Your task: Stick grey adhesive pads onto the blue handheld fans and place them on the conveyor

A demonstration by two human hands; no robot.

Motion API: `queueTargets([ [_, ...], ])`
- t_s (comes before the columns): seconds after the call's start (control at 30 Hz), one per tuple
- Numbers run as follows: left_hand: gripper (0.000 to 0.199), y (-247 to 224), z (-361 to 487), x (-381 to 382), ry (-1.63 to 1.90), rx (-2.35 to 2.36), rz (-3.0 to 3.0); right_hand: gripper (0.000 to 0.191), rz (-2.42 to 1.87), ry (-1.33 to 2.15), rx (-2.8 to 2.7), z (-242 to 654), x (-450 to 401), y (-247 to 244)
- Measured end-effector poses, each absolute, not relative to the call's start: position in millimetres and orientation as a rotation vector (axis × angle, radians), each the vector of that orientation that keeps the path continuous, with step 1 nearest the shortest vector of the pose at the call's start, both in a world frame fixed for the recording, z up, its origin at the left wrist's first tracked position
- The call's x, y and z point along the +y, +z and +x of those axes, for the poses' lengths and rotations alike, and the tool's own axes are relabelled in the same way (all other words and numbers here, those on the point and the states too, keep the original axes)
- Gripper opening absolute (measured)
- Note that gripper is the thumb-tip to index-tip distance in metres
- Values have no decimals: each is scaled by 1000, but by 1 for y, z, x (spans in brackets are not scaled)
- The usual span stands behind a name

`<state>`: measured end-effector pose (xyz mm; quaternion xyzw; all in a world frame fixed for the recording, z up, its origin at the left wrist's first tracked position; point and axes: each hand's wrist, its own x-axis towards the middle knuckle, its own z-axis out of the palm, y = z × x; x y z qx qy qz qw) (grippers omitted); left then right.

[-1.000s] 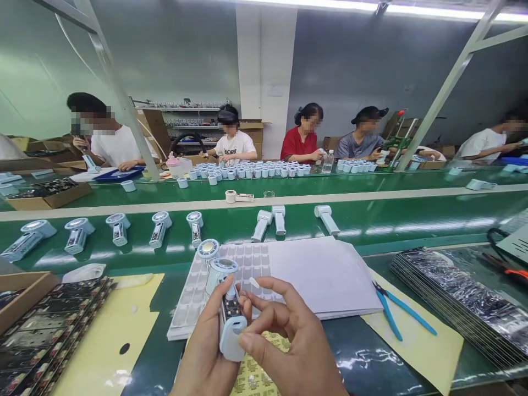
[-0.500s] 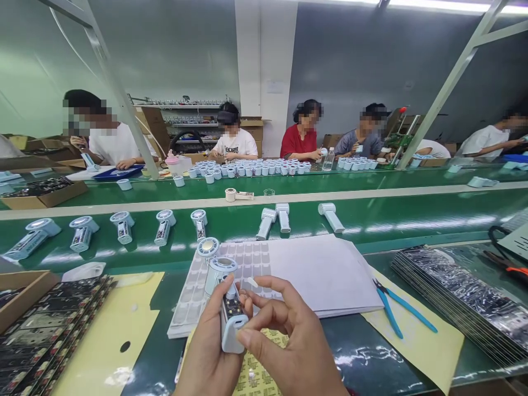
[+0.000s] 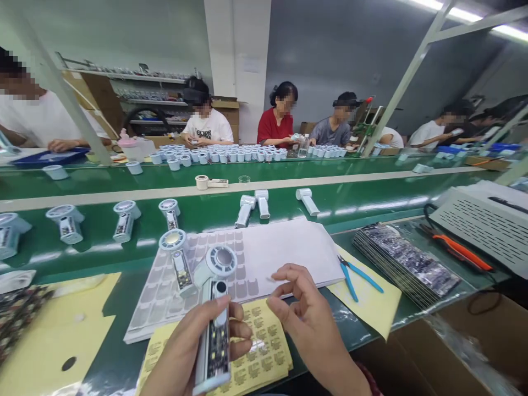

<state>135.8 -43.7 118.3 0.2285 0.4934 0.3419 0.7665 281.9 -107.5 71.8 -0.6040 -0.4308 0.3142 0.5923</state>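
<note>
My left hand (image 3: 206, 341) is wrapped round a light blue handheld device (image 3: 219, 324), which has a round head, a silver disc and an exposed circuit board facing up. To its right, my right hand (image 3: 309, 319) is raised with curled fingers, apart from the device. A small white piece (image 3: 270, 279) shows at its index and middle fingertips. A similar device (image 3: 180, 269) lies on the sheet of grey stickers (image 3: 154, 297). Beneath my left hand is a yellow label sheet (image 3: 264, 352).
Blue-handled cutters (image 3: 358, 278) lie on yellow paper (image 3: 385, 308), beside stacked circuit panels (image 3: 404, 267). Several blue devices lie on the green conveyor (image 3: 284, 225). Orange-handled pliers (image 3: 462, 250) are at the right. People sit across the line.
The view has turned right. My right hand has moved off the device's lower end. The device is now more upright in view, with its board more exposed.
</note>
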Motion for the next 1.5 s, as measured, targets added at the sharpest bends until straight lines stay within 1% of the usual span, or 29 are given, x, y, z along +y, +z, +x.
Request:
queueTargets([
  [0.03, 2, 113, 133, -45, 718, 1114, 560, 19, -1456, 720, -1035, 290, -111, 66],
  [0.07, 9, 106, 131, -46, 700, 1151, 603, 17, -1503, 727, -1068, 296, -114, 60],
  [0.13, 23, 92, 128, -47, 683, 1199, 644, 16, -1569, 765, -1131, 303, -120, 50],
  [0.17, 27, 85, 128, -47, 683, 1209, 657, 14, -1593, 776, -1159, 303, -121, 46],
  [0.23, 31, 72, 127, -46, 685, 1218, 680, 11, -1640, 722, -1222, 301, -123, 38],
  [0.3, 32, 64, 127, -46, 688, 1223, 705, 12, -1669, 635, -1288, 298, -123, 32],
  [0.4, 33, 63, 128, -47, 691, 1256, 753, 13, -1639, 589, -1361, 298, -124, 29],
  [0.5, 35, 72, 130, -49, 700, 1287, 761, 10, -1492, 714, -1303, 302, -129, 35],
  [0.57, 37, 79, 132, -49, 704, 1284, 752, 16, -1383, 812, -1170, 303, -131, 44],
  [0.63, 35, 85, 133, -48, 698, 1263, 770, 21, -1305, 897, -1053, 299, -131, 56],
  [0.77, 32, 90, 138, -40, 720, 1163, 722, 17, -1168, 1074, -1008, 280, -117, 80],
  [0.93, 33, 95, 146, -30, 922, 1269, 519, 12, -1276, 1049, -1136, 265, -95, 98],
  [1.1, 32, 100, 148, -22, 965, 1245, 548, 14, -1334, 1042, -1202, 266, -83, 102],
  [1.2, 29, 97, 148, -16, 969, 1221, 555, 16, -1333, 1004, -1239, 266, -78, 99],
  [1.27, 27, 94, 148, -13, 973, 1227, 542, 15, -1328, 918, -1286, 264, -75, 95],
  [1.4, 28, 91, 148, -7, 951, 1174, 548, 13, -1294, 524, -1476, 259, -71, 86],
  [1.5, 23, 100, 149, 4, 851, 1115, 583, 8, -1212, 330, -1395, 262, -68, 85],
])
